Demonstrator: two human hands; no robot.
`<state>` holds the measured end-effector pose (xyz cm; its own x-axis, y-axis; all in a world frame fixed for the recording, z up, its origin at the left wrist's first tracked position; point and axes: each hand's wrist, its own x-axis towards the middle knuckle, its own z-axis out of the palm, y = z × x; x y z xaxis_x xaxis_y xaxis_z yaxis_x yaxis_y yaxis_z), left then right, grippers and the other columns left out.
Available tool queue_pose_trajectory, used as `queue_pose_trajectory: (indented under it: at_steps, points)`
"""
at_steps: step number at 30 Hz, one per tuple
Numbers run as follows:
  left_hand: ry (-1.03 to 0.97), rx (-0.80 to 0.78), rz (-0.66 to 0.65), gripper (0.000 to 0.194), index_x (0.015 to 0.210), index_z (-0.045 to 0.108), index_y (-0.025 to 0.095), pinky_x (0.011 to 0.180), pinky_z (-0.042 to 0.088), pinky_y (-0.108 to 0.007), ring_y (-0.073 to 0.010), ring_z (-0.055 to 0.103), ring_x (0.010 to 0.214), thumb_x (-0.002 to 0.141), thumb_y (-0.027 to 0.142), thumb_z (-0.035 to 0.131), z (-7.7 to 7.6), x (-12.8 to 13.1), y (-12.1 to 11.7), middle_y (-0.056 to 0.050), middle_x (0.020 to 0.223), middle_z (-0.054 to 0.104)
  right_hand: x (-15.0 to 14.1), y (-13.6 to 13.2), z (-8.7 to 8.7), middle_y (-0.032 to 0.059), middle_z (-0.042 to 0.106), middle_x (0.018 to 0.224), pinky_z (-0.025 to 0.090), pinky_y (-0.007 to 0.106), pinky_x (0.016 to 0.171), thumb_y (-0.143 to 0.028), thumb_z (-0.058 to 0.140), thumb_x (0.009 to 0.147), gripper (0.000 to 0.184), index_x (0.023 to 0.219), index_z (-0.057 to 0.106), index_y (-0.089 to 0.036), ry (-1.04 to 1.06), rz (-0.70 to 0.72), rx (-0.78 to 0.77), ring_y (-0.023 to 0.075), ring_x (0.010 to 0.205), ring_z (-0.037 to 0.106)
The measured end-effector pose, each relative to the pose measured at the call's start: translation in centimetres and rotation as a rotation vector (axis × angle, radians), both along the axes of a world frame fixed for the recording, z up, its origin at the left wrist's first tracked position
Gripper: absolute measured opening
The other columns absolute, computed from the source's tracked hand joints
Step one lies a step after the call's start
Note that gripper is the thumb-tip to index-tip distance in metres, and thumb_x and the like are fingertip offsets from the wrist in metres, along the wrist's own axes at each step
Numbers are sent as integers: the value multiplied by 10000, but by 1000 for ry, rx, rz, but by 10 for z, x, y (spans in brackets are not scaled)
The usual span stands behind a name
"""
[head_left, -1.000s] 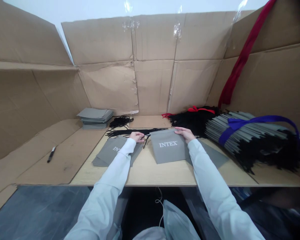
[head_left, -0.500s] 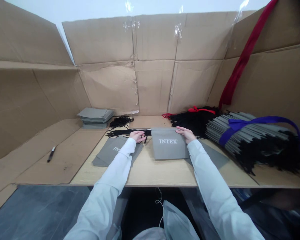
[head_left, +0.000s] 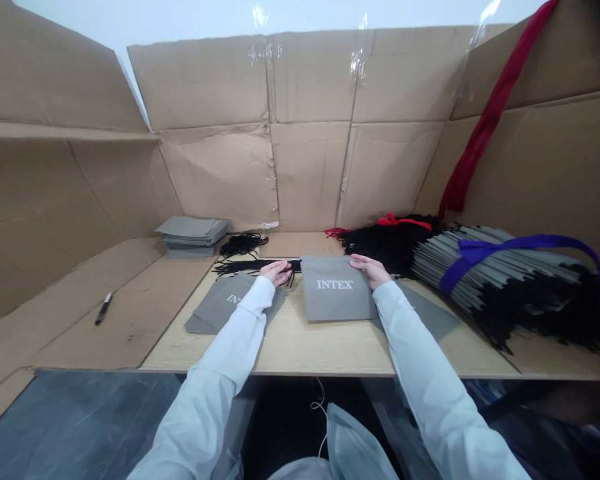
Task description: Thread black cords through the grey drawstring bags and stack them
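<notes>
A grey flat pouch (head_left: pixel 336 300) printed INTEX is raised over the table, held at its top right corner by my right hand (head_left: pixel 371 270), fingers closed on it. To the left of that pouch, my left hand (head_left: pixel 276 272) is pinched on a black cord (head_left: pixel 295 265) at the pouch's upper left corner; the fingertips partly hide the cord. More black cords (head_left: pixel 237 267) lie behind my left hand. Below my left wrist are several loose grey pouches (head_left: pixel 205 313), partly covered by my sleeve. Another grey pouch (head_left: pixel 433 313) lies under and beside my right forearm.
At the back left stands a stack of grey pouches (head_left: pixel 193 233), with a tangle of black cords (head_left: pixel 243 245) alongside. A marker (head_left: pixel 103 309) lies on the left cardboard. On the right are a black cord bundle (head_left: pixel 380 243) and corded pouches tied with blue ribbon (head_left: pixel 525 248). Cardboard walls (head_left: pixel 210 173) surround the table.
Both hands and the held pouch have shifted very slightly left within the view. The left fingers have moved a little at the cord. Both grips stay closed.
</notes>
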<state>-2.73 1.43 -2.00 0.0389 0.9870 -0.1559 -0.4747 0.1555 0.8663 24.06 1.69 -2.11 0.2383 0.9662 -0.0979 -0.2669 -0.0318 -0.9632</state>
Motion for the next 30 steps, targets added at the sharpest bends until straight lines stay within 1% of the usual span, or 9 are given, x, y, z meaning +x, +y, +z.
queue_pose_trajectory:
  at_steps: [2, 5, 9, 13, 18, 22, 24, 28, 30]
  points:
    - [-52, 19, 6, 103, 725, 571, 83, 639, 496, -221, -117, 592, 645, 627, 62, 592, 0, 2, -3, -64, 662, 612, -1, 0, -1, 23, 631, 636, 461, 192, 524, -47, 663, 471, 374, 830, 618, -145, 10, 12, 8, 105, 563, 570]
    - [-68, 29, 11, 103, 734, 565, 77, 675, 499, -237, -130, 596, 669, 634, 59, 580, 2, 3, -5, -73, 673, 618, -3, 1, -3, 23, 631, 640, 461, 193, 533, -49, 663, 471, 371, 827, 617, -144, 16, 19, 17, 106, 570, 572]
    - [-13, 2, 48, 96, 706, 563, 87, 660, 504, -262, -138, 596, 641, 626, 33, 559, 5, 5, -3, -59, 626, 608, -3, 4, -5, 25, 629, 633, 460, 211, 535, -68, 671, 467, 399, 855, 614, -145, -11, 30, 11, 114, 562, 570]
    - [100, -6, 108, 85, 597, 544, 78, 617, 501, -272, -116, 575, 542, 610, -6, 538, 5, 7, 0, -38, 556, 574, -3, 6, -8, 17, 626, 621, 453, 213, 547, -87, 683, 451, 439, 879, 610, -145, -71, 35, 12, 112, 560, 567]
    - [134, 19, 95, 122, 558, 521, 54, 620, 496, -283, -108, 570, 523, 566, -62, 558, 1, 7, 0, -50, 572, 583, -2, 7, -10, 10, 621, 607, 448, 212, 548, -98, 688, 439, 444, 873, 610, -144, -115, 34, 27, 111, 554, 564]
    - [130, 45, 92, 140, 576, 521, 48, 648, 487, -275, -93, 569, 510, 559, -84, 563, -1, 6, -1, -40, 556, 582, -4, 6, -7, 8, 615, 600, 440, 203, 505, -108, 656, 498, 340, 833, 612, -146, -83, 28, 23, 104, 530, 555]
    - [147, 60, 99, 147, 577, 521, 51, 662, 481, -275, -88, 569, 505, 542, -75, 588, -2, 7, -1, -40, 565, 587, -6, 6, -5, 2, 608, 593, 433, 187, 484, -124, 610, 568, 233, 800, 605, -151, -25, -15, 44, 87, 516, 547]
    - [270, 88, 95, 143, 580, 551, 55, 646, 470, -259, -81, 558, 500, 499, 11, 662, -3, 6, 0, -39, 563, 590, -8, 11, -5, -29, 581, 541, 435, 163, 479, -104, 585, 607, 165, 754, 553, -172, 129, -234, 41, 68, 513, 546]
    - [370, 105, 89, 168, 603, 585, 62, 607, 464, -244, -81, 548, 505, 477, 88, 694, -4, 4, 1, -36, 559, 593, -8, 13, -7, -20, 584, 538, 437, 163, 477, -125, 595, 611, 91, 677, 541, -157, 188, -241, 10, 71, 516, 548]
